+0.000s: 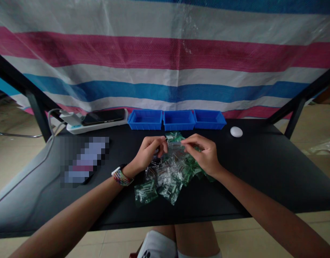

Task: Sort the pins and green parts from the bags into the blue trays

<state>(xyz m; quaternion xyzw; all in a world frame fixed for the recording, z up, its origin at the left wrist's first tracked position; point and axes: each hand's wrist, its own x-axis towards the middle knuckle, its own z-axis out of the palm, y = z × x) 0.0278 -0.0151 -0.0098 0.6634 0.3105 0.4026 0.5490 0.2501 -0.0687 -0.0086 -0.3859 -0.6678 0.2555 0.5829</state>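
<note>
Over a heap of small plastic packets on the black table, both my hands are closed in a pinch. Between the fingertips of my left hand (151, 151) and my right hand (204, 153) stretches what looks like a small clear plastic bag (176, 145). Its contents are too small to name. Beneath and in front of the hands lie clear packets (166, 172) holding thin metallic pieces. Green-tinted packets (145, 192) with pale rod-like pieces lie at the near edge of the heap and under my right hand. A woven wristband and a watch circle my left wrist.
Three blue bins (145, 120) stand in a row along the back of the black table (256, 172). A white power strip (100, 123) carries a plugged charger and a dark phone (103, 116). A blurred-out phone-like object (87, 161) lies left, a white mouse-like object (236, 132) right.
</note>
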